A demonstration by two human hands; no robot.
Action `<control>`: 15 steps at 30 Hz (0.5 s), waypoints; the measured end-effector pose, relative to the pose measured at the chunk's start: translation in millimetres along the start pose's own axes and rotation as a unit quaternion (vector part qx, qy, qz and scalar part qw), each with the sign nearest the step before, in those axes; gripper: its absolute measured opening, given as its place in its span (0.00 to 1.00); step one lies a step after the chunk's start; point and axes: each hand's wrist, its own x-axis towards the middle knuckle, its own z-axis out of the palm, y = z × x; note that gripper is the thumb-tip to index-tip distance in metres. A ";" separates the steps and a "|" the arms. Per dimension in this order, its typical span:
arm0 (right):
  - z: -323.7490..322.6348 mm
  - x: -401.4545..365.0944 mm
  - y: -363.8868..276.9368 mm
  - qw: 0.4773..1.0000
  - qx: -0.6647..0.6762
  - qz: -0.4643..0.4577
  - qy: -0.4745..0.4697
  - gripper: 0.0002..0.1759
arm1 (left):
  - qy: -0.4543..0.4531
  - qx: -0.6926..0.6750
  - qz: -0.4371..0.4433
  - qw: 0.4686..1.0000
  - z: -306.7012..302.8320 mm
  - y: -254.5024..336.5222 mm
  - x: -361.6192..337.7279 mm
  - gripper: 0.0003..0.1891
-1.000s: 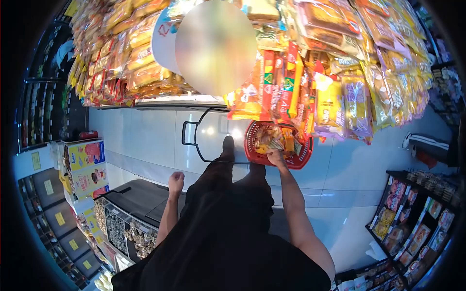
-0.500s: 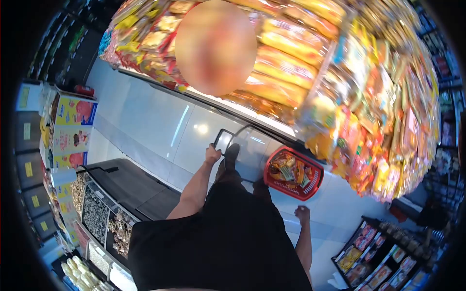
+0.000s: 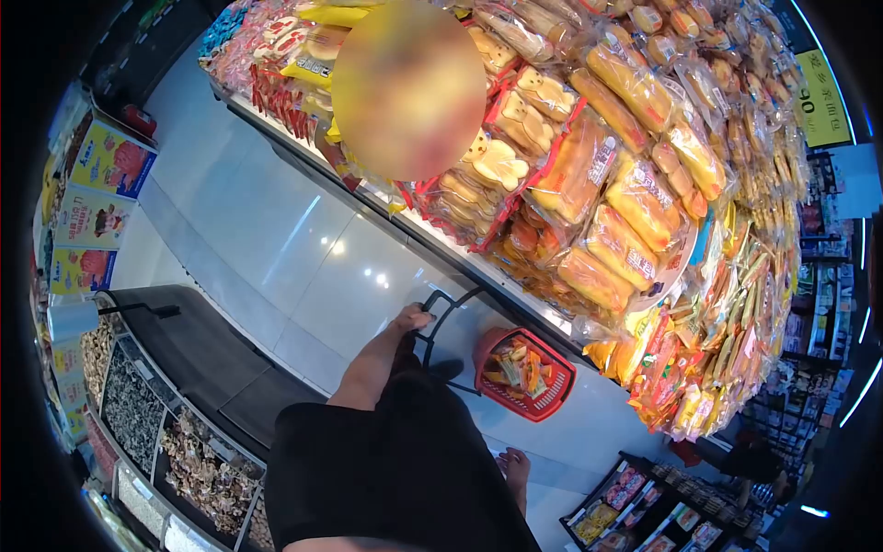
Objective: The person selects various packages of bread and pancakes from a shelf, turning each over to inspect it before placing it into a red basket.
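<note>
My left hand [image 3: 413, 318] is closed round the black pull handle [image 3: 438, 337] of a red plastic shopping basket [image 3: 549, 400]. The basket stands on the floor beside the bread display, with several small wrapped snacks [image 3: 521, 366] inside. Near my right side, my right hand [image 3: 516, 467] hangs low with its fingers loosely bent and apart, and nothing shows in it. Packaged bread rolls [image 3: 618, 253] and bear-shaped breads [image 3: 526, 122] are heaped on the display in front of me, out of reach of both hands. A blurred round patch covers part of that heap.
Bins of dried goods [image 3: 198, 460] line the left, beside a dark counter [image 3: 221, 340]. Stacked printed boxes [image 3: 97, 216] stand beyond them. Lower right is a shelf of packaged goods [image 3: 635, 511], with a person [image 3: 750, 460] near it. Glossy floor tiles [image 3: 276, 221] run along the display.
The view has swung, so more bread and a yellow price sign show at the right. The basket and my left hand sit lower in view. The right hand now appears closer to my body.
</note>
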 end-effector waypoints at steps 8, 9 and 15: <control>65.0 7.7 -40.5 0.984 -0.006 -0.143 -0.110 0.14 | -0.155 -0.298 -0.028 0.942 65.5 58.8 -70.5 0.18; 68.9 4.6 -40.2 0.984 0.003 -0.146 -0.104 0.14 | -0.137 -0.289 -0.030 0.947 71.5 61.6 -76.7 0.19; 61.0 -3.6 20.7 0.990 0.015 -0.127 -0.053 0.13 | -0.025 -0.251 -0.031 0.967 99.9 66.2 -96.3 0.19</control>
